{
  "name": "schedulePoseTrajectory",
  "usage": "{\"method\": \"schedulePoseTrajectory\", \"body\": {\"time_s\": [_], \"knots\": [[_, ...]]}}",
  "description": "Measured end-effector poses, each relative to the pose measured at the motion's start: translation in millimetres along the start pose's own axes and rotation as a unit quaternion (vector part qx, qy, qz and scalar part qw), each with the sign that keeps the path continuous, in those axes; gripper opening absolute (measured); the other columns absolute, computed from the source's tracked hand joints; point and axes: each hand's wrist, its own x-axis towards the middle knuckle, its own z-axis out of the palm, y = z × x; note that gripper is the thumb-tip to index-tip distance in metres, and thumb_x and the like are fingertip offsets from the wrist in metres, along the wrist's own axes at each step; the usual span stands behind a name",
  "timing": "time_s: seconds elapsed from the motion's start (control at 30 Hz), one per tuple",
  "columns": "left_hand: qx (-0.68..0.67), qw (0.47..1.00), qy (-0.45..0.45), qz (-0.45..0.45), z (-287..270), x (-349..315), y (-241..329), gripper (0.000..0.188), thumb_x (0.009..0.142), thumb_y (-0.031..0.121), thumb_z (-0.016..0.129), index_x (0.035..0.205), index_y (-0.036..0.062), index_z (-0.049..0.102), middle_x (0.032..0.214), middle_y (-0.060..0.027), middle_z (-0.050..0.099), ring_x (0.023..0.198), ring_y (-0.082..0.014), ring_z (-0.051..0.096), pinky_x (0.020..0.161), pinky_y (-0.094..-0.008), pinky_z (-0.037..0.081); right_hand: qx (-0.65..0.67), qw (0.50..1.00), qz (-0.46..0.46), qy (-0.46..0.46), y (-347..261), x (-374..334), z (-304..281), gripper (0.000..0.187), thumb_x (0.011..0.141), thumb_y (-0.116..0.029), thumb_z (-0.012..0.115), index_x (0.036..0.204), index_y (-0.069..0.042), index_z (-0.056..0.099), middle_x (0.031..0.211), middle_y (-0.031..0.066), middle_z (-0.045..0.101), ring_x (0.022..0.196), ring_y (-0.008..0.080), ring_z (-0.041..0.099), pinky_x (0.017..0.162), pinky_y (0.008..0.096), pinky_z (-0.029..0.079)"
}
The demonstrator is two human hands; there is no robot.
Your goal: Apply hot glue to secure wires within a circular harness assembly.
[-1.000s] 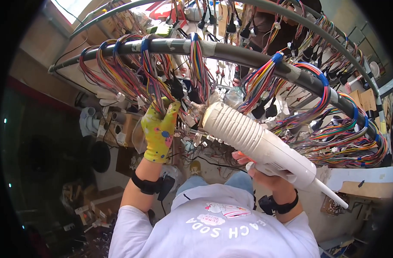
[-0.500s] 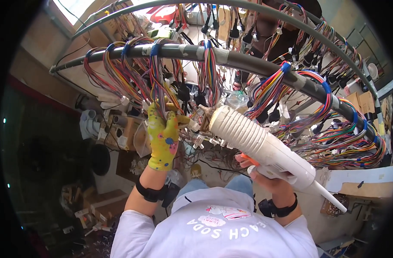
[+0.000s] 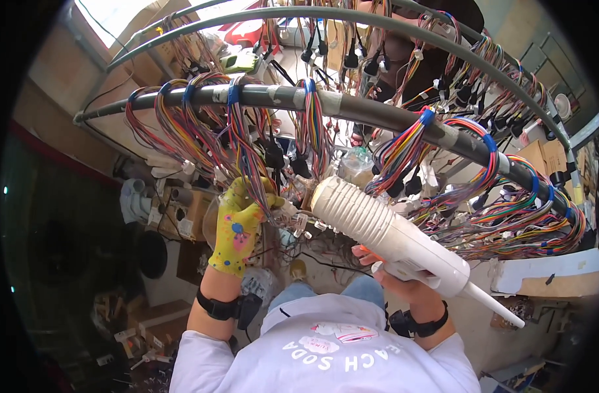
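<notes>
Left hand (image 3: 236, 228) clasping wires (image 3: 250, 164); right hand (image 3: 405, 287) wrapped around white gun (image 3: 391, 229)
Best hold wires steady with closed fingers; gun aimed clear, rightward

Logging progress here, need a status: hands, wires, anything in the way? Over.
Left hand gloved, holding wire bundle. Right hand bare, gripping white ribbed gun. Neighbouring bundles hang close on the bar.

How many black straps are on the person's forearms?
2: one strap around the left forearm, another strap around the right forearm. Any under the sleeves would be hidden.
</notes>
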Motion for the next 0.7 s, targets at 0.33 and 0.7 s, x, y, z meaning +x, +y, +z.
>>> {"method": "schedulePoseTrajectory", "body": {"time_s": [0.33,0.7], "knots": [[0.409,0.902,0.006,0.137,-13,5,-27,0.015,0.072,0.002,0.066,0.085,0.004,0.06,0.072,-0.0054,0.059,0.065,-0.0161,0.057,0.063,-0.0281,0.045,-0.116,0.993,0.013,0.001,-11,0,4,0.047,0.082,-0.012,0.061,0.127,-0.01,0.048,0.121,0.0055,0.056,0.114,0.0175,0.052,0.096,0.0324,0.038],[0.055,0.994,-0.008,-0.092,0,-53,-42,0.037,0.088,0.012,0.058,0.122,0.0016,0.048,0.098,-0.0055,0.06,0.079,-0.0089,0.055,0.07,-0.0217,0.045,-0.03,0.997,0.026,0.071,15,-7,14,0.052,0.08,-0.006,0.065,0.127,0.002,0.044,0.115,0.0185,0.058,0.107,0.0242,0.057,0.086,0.0339,0.047]]}}
